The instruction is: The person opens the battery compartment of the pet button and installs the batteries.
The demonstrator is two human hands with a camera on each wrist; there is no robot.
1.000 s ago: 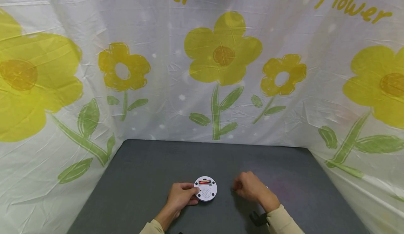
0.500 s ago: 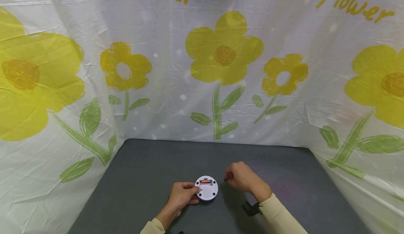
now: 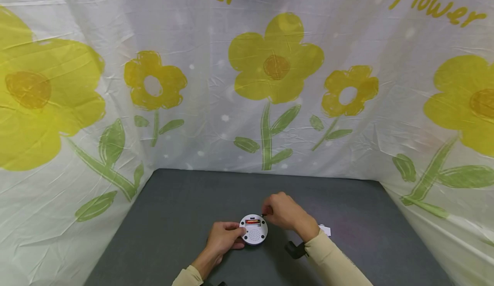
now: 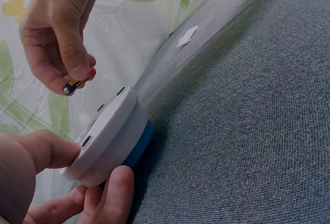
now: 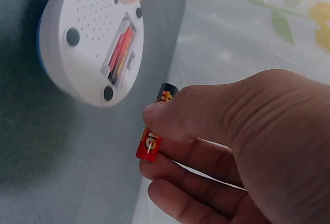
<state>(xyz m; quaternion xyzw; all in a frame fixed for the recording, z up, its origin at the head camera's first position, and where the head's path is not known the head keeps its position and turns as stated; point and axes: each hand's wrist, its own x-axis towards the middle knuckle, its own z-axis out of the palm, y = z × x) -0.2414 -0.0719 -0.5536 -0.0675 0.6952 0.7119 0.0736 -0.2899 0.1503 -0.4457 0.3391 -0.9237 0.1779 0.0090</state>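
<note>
A round white device (image 3: 254,236) with a blue underside lies with its dotted face and open battery compartment upward. Inside the compartment sits a red battery (image 5: 121,48). My left hand (image 3: 225,236) grips the device's left edge, thumb on top and fingers below. My right hand (image 3: 283,211) pinches a small red and black battery (image 5: 150,144) between thumb and fingers. That hand hovers just beyond the device's upper right edge, and the battery does not touch the device. In the left wrist view the pinched battery (image 4: 77,82) shows its metal end.
A white piece (image 3: 325,230), perhaps a cover, lies on the grey table (image 3: 185,200) to the right, partly behind the right forearm. A flower-printed curtain (image 3: 208,127) encloses the table's back and sides. A black strap device (image 3: 295,250) is on the right wrist.
My right hand has moved left and away from me with the battery, closer to the device. The white piece on the right shows more. My left hand and the device stay put.
</note>
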